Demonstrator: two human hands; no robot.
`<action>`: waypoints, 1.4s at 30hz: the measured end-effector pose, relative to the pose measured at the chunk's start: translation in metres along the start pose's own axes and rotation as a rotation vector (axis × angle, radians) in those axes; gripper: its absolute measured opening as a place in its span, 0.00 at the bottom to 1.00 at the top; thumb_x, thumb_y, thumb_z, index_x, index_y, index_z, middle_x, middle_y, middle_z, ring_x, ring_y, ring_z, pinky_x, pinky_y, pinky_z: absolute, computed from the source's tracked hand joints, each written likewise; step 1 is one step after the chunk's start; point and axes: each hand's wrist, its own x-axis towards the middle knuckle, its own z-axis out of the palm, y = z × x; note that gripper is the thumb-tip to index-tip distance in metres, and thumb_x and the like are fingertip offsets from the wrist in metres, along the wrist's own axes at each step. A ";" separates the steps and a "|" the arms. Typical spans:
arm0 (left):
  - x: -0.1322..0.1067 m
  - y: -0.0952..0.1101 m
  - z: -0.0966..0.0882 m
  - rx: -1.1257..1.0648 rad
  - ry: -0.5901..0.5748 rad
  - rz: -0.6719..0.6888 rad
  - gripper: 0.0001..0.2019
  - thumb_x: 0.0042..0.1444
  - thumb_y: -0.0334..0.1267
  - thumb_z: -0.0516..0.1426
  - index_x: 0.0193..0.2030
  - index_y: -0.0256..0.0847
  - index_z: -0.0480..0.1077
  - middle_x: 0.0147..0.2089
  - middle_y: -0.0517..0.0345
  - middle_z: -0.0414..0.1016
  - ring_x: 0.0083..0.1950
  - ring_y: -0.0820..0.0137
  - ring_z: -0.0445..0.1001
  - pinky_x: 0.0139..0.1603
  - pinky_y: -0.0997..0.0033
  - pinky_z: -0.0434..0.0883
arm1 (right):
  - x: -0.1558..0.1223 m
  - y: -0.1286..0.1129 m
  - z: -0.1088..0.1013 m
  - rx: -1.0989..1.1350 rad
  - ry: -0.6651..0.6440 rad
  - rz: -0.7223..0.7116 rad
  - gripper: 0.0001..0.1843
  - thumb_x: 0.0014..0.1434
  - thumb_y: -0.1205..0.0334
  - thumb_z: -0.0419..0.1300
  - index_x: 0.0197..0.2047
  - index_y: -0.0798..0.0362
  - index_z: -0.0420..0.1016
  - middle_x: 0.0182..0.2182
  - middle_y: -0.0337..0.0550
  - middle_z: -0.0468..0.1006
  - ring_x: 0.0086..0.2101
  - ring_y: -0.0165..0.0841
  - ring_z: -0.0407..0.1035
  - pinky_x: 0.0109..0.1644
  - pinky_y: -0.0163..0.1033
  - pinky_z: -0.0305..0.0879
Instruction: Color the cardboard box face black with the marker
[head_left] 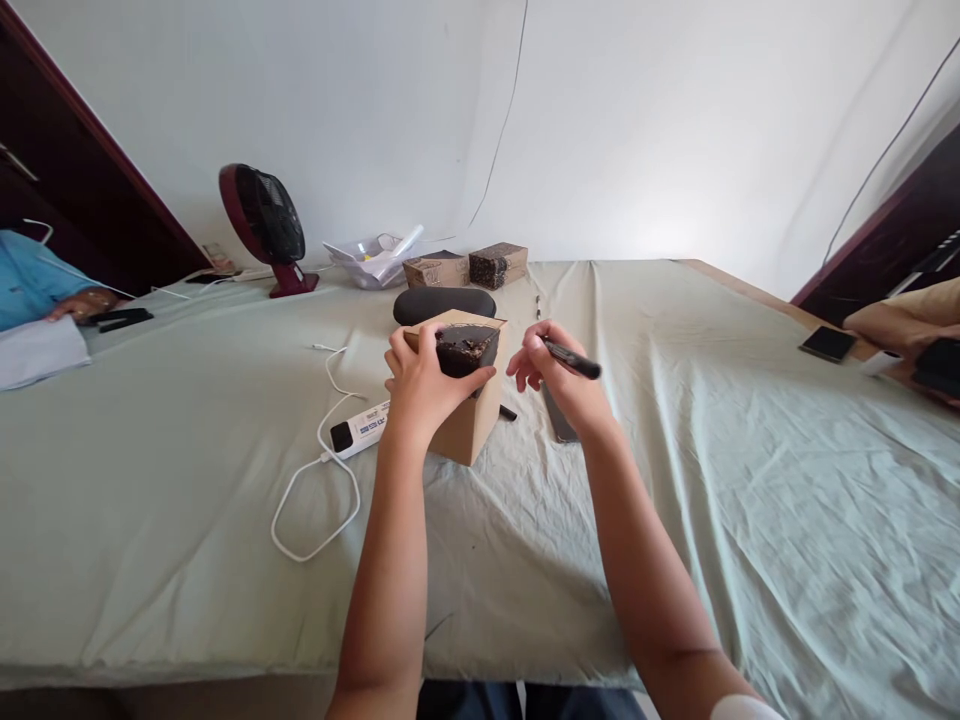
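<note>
A brown cardboard box (pixel 470 428) stands upright in front of me, its top face blackened with dark ink. My left hand (pixel 427 385) grips the top of this box, thumb on the near right side and fingers over the left edge. My right hand (pixel 559 375) holds a black marker pen (pixel 574 358), just right of the box and apart from it. The back end of the pen points right. A black pen cap (pixel 508 413) lies by the box's right side. Under my right wrist is a dark flat phone-like object (pixel 559 415), partly covered.
Behind the box lie a black oval case (pixel 444 303), two dark-patterned boxes (pixel 498 264) and a clear plastic tray (pixel 367 265). A fan (pixel 266 225) stands back left. A white cable (pixel 281 525) loops beside a power strip (pixel 360 430). People's arms (pixel 900 325) show at both sides.
</note>
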 end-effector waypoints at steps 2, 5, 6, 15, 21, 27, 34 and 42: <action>0.000 -0.002 0.002 0.025 -0.029 0.015 0.49 0.49 0.58 0.72 0.74 0.54 0.57 0.79 0.38 0.48 0.80 0.36 0.53 0.71 0.27 0.65 | -0.002 0.002 0.008 -0.041 -0.017 -0.049 0.21 0.74 0.38 0.55 0.40 0.48 0.70 0.22 0.33 0.70 0.23 0.29 0.62 0.30 0.38 0.56; 0.002 -0.003 0.008 0.025 -0.019 0.021 0.56 0.49 0.56 0.72 0.79 0.55 0.48 0.81 0.36 0.44 0.80 0.34 0.53 0.71 0.24 0.63 | -0.005 0.007 0.018 -0.118 0.031 -0.127 0.14 0.74 0.47 0.54 0.45 0.47 0.74 0.20 0.30 0.63 0.22 0.30 0.56 0.29 0.38 0.52; 0.003 -0.002 0.010 0.020 0.004 0.022 0.58 0.49 0.55 0.72 0.80 0.55 0.47 0.80 0.34 0.46 0.80 0.34 0.54 0.71 0.24 0.64 | -0.007 0.008 0.021 -0.145 0.046 -0.150 0.09 0.71 0.53 0.56 0.47 0.46 0.73 0.21 0.29 0.63 0.22 0.29 0.56 0.29 0.38 0.52; -0.008 0.019 0.008 0.080 0.185 0.094 0.53 0.54 0.47 0.66 0.83 0.43 0.48 0.76 0.30 0.59 0.76 0.33 0.60 0.73 0.27 0.60 | -0.013 0.005 0.035 -0.460 0.080 -0.448 0.08 0.58 0.67 0.62 0.41 0.47 0.70 0.27 0.32 0.73 0.25 0.28 0.62 0.33 0.36 0.62; -0.012 0.026 0.009 0.166 0.095 0.086 0.48 0.57 0.43 0.61 0.83 0.42 0.50 0.77 0.29 0.59 0.74 0.32 0.61 0.70 0.27 0.61 | -0.013 0.009 0.035 -0.496 0.097 -0.408 0.03 0.64 0.64 0.62 0.41 0.47 0.74 0.30 0.35 0.78 0.28 0.30 0.69 0.35 0.37 0.64; -0.009 0.026 0.005 0.166 0.084 0.030 0.52 0.54 0.51 0.66 0.83 0.44 0.50 0.77 0.31 0.60 0.75 0.34 0.61 0.71 0.29 0.62 | -0.011 0.001 0.033 -0.469 0.153 -0.354 0.05 0.56 0.67 0.61 0.34 0.48 0.70 0.25 0.32 0.74 0.24 0.29 0.66 0.31 0.36 0.61; -0.008 0.016 -0.003 0.155 0.077 0.011 0.59 0.51 0.62 0.69 0.83 0.46 0.48 0.76 0.30 0.61 0.77 0.32 0.59 0.71 0.28 0.63 | -0.006 0.001 0.022 -0.460 0.253 -0.306 0.07 0.53 0.66 0.60 0.28 0.47 0.65 0.19 0.29 0.65 0.21 0.27 0.55 0.28 0.36 0.54; -0.005 0.004 -0.012 0.062 0.065 0.010 0.54 0.51 0.58 0.71 0.80 0.49 0.52 0.74 0.33 0.62 0.79 0.35 0.58 0.73 0.26 0.62 | 0.001 0.021 0.023 -0.162 0.207 -0.225 0.07 0.58 0.59 0.65 0.32 0.49 0.71 0.25 0.33 0.72 0.25 0.28 0.62 0.31 0.36 0.59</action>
